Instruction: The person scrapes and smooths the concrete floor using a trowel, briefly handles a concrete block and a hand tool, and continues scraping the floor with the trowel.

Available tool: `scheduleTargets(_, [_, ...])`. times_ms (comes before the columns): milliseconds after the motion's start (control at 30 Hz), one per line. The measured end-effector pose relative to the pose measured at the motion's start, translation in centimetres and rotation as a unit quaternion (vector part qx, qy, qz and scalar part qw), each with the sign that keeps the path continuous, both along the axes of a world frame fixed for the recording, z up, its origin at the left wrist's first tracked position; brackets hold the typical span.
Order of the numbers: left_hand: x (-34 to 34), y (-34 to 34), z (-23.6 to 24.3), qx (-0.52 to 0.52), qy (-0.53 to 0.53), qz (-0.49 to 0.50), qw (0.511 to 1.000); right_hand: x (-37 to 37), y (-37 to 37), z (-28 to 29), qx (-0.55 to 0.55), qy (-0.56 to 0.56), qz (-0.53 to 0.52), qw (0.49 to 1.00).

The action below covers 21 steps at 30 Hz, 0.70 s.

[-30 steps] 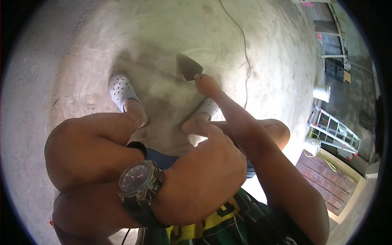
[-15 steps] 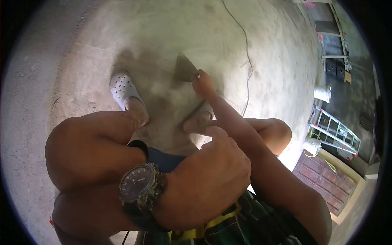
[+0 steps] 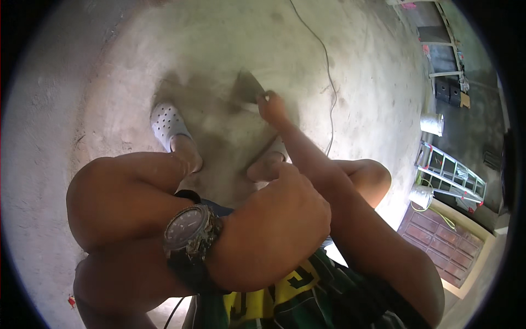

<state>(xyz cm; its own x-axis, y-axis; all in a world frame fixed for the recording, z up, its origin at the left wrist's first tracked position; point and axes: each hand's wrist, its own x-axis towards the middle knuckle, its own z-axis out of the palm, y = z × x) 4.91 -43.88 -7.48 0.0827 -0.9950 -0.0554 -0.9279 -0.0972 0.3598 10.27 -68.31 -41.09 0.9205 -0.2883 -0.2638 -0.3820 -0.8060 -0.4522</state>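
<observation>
My right hand reaches down toward the concrete floor, fingers closed around a scraper with a flat, roughly triangular grey blade. The blade is low over the floor in shadow; whether it touches cannot be made out. Nearer to me, my left hand shows its back, bent over my lap beside my right forearm. Its fingers curve away out of sight, so anything in them is hidden. A dark wristwatch is strapped on my left wrist.
My pale perforated clog stands on the floor left of the scraper. A grey cable runs along the floor to the right. Farther right are white buckets, a metal ladder and a brown panelled door.
The scraper blade has tilted slightly and looks blurred, with my right hand nearly in place. My left hand and watch have shifted a little; the whole view has moved slightly.
</observation>
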Motion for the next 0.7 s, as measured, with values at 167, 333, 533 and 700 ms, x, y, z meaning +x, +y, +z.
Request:
scheduleTargets(167, [0.4, 0.5, -0.8, -0.007, 0.135, 0.052, 0.989, 5.6, 1.5, 3.6, 0.053, 0.179, 0.002, 0.982])
scheduleTargets(333, [1.0, 0.8, 1.1, 0.019, 0.063, 0.033, 0.997, -2.0, -0.4, 0.8, 0.060, 0.116, -0.023, 0.991])
scheduleTargets(533, [0.7, 0.7, -0.2, 0.002, 0.022, 0.022, 1.000, -1.5, -4.3, 0.2, -0.077, 0.019, -0.044, 0.996])
scheduleTargets(700, [0.9, 0.4, 0.0, 0.028, 0.026, 0.010, 0.999, -0.2, -0.6, 1.7, -0.137, 0.146, 0.138, 0.970])
